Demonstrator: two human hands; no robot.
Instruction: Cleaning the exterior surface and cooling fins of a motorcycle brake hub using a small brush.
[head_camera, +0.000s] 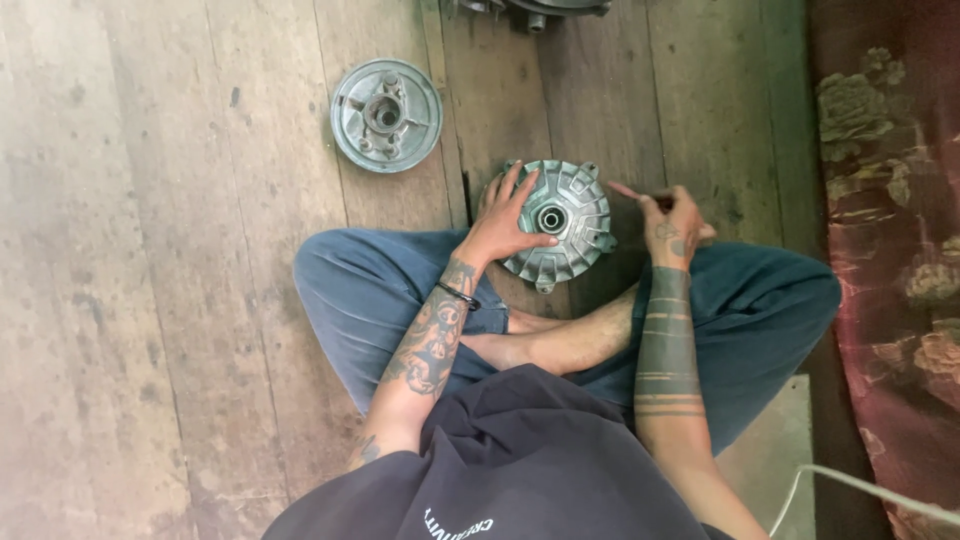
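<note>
Item 1: round grey finned metal hub (565, 222) on plank floor (150, 300) betw. knees, left hand (503, 222) spread flat on it, right hand (672, 222) pinching sm. thin tool; 2nd grey round plate (386, 115) apart, unfitted, work looks mid-way.

The round finned hub casting (560, 222) under the left hand (497, 226) looks like cast metal, dull silver-grey and matt, with a darker smooth bore at its centre. The round grey metal plate (386, 114) lying apart has the same matt, slightly grimy finish. The worn wooden plank floor (150, 300) is rough, scuffed and unvarnished. The blue trousers (350, 290) are soft matt cloth; the dark red flowered fabric (890, 200) looks woven with a faint sheen.
</note>
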